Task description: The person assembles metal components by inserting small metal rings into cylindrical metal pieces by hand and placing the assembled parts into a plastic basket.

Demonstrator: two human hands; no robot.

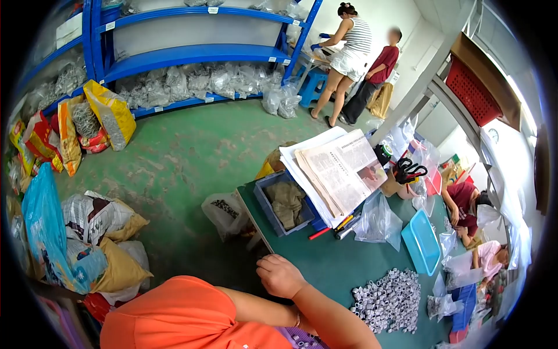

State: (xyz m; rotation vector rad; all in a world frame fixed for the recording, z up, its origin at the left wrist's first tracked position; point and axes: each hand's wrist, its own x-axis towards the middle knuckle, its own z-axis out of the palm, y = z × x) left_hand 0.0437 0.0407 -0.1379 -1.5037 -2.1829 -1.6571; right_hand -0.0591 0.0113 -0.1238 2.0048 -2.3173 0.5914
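My right hand [282, 276] is curled closed beside the left edge of the green table [325, 262]. Its fingers are folded inward, and whatever they may hold is hidden. My left arm reaches from the orange sleeve toward the right, with a band at the wrist. The right forearm crosses in front of it and covers the left hand, so its fingers do not show. Below the crossed arms, part of a purple tray [289, 334] with small grey pieces is visible. To the right lies a heap of small grey ring-like parts [388, 299].
A blue bin [268, 209] with gloves, a newspaper [340, 168], pens, a turquoise tray [411, 239] and scissors [408, 170] are on the table. Filled sacks [116, 264] stand at left, blue shelves [192, 61] behind. Several people are nearby.
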